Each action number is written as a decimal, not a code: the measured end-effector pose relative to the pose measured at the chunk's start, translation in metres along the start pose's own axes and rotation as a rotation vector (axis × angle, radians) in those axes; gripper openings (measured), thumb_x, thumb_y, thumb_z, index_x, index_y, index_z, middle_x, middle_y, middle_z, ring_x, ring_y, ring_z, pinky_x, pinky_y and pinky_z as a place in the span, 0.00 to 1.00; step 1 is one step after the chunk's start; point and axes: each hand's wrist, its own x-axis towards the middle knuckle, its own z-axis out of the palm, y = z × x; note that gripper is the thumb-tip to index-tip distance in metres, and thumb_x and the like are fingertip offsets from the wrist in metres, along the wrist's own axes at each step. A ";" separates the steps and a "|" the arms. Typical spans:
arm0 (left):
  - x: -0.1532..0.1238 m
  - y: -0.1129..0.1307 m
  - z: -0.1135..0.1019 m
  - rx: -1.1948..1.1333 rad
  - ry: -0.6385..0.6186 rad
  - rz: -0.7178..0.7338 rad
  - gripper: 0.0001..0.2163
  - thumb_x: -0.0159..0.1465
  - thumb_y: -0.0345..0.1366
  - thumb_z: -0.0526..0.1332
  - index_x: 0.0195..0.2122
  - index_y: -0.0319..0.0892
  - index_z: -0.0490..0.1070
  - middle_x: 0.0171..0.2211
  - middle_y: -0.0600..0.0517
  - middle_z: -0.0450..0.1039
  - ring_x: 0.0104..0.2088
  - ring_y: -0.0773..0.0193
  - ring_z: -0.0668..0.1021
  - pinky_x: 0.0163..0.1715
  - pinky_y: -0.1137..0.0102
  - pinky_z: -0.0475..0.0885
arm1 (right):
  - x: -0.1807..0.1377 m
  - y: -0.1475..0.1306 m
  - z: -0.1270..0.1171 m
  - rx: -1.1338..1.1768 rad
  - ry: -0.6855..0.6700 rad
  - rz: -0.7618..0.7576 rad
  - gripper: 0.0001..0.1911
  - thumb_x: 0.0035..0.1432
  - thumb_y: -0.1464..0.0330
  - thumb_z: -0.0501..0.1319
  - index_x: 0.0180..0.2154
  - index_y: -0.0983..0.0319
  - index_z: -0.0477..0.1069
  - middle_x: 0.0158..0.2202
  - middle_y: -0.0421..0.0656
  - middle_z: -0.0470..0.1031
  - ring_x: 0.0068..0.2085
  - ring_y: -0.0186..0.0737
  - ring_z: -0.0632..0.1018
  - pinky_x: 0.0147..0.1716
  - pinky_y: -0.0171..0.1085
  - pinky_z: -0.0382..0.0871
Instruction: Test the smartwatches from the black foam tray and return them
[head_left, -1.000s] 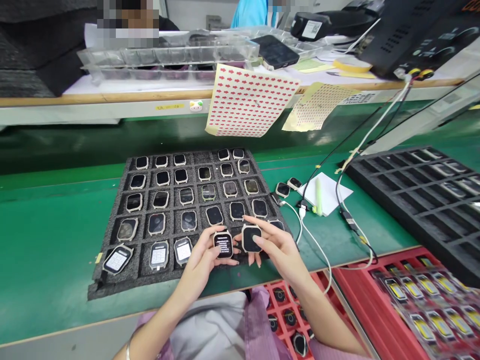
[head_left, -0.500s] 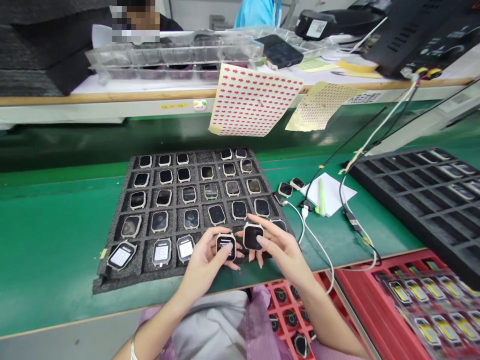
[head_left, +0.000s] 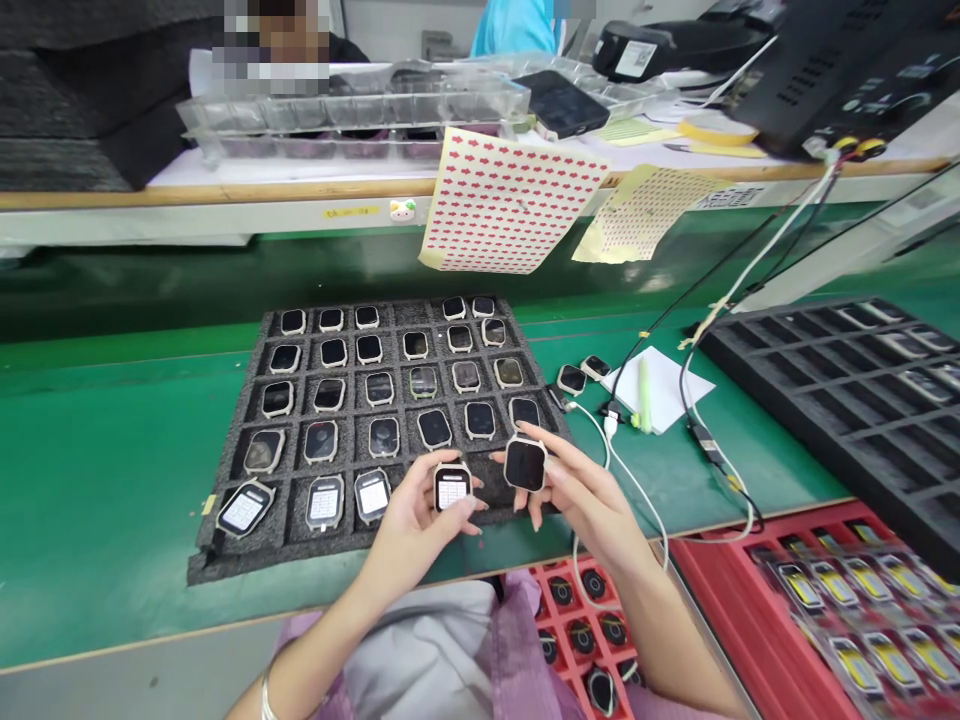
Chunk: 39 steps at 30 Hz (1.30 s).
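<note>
Two held things I see, side by side but apart: the lit watch [head_left: 452, 486], grasped by fingers and thumb of the left hand [head_left: 411, 518], and the dark watch [head_left: 524, 463], grasped likewise by the right hand [head_left: 589, 492]. Both are above the near part of the foam tray [head_left: 289, 563]. Beyond, to the right, a green pen [head_left: 644, 392] lies on white paper [head_left: 681, 391].

Your forearms [head_left: 337, 608] slanting inward, your left hand [head_left: 411, 512] curled in a grip, thumb [head_left: 453, 516] extended, your right hand [head_left: 592, 492] pinching, index finger [head_left: 553, 441] arched, hands near but apart
</note>
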 end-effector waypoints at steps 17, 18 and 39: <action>-0.001 -0.002 0.016 1.643 0.234 0.271 0.34 0.63 0.44 0.59 0.59 0.17 0.52 0.43 0.34 0.65 0.44 0.47 0.71 0.40 0.58 0.73 | 0.013 0.010 -0.031 0.106 0.434 -0.258 0.16 0.60 0.65 0.60 0.50 0.58 0.69 0.36 0.42 0.75 0.27 0.32 0.70 0.28 0.31 0.67; -0.004 0.000 0.015 1.677 0.252 0.286 0.34 0.63 0.45 0.59 0.58 0.17 0.54 0.44 0.32 0.65 0.45 0.44 0.70 0.41 0.56 0.71 | 0.009 0.011 -0.027 0.141 0.413 -0.247 0.15 0.60 0.65 0.60 0.50 0.58 0.69 0.36 0.42 0.75 0.26 0.31 0.69 0.28 0.31 0.66; 0.013 -0.007 0.035 0.798 -0.113 0.254 0.07 0.63 0.38 0.61 0.38 0.40 0.71 0.33 0.50 0.69 0.33 0.62 0.74 0.34 0.69 0.70 | -0.020 0.009 0.003 0.291 0.215 -0.245 0.16 0.58 0.67 0.62 0.50 0.57 0.70 0.38 0.43 0.75 0.27 0.34 0.71 0.27 0.35 0.67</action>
